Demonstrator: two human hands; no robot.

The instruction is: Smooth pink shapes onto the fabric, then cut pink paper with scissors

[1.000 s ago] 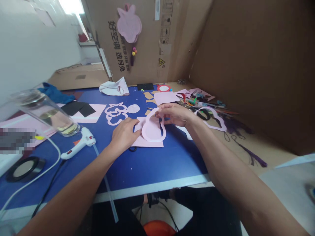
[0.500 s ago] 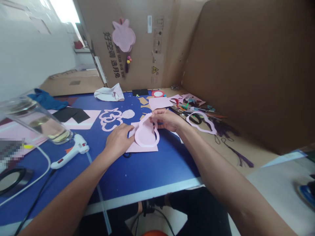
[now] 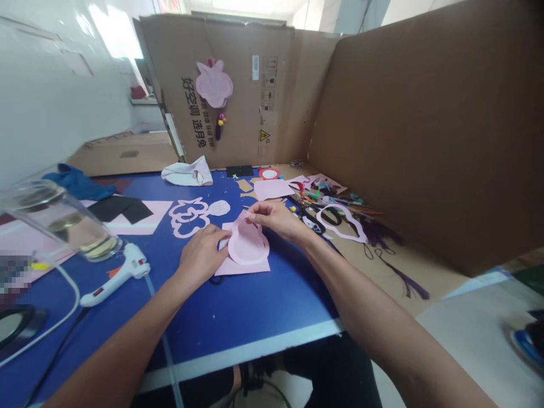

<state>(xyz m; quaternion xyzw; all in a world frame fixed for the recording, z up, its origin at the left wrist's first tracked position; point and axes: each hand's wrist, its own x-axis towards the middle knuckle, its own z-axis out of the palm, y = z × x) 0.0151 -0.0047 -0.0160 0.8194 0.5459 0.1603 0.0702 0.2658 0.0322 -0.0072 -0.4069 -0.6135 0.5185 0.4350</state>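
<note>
A pink foam cutout with a raised rim lies on a pink foam sheet on the blue table. My left hand rests flat on the sheet's left side, fingers pressing the cutout's left edge. My right hand pinches the top of the cutout's pink rim strip between thumb and fingers.
A white glue gun and a glass jar sit to the left. A pink outline cutout lies behind the sheet. Scissors, another pink outline and scraps crowd the right. Cardboard walls enclose the back and right.
The pink rim strip has been lowered from a raised loop onto the cutout; my right hand moved down and left with it. The camera tilted up slightly.
</note>
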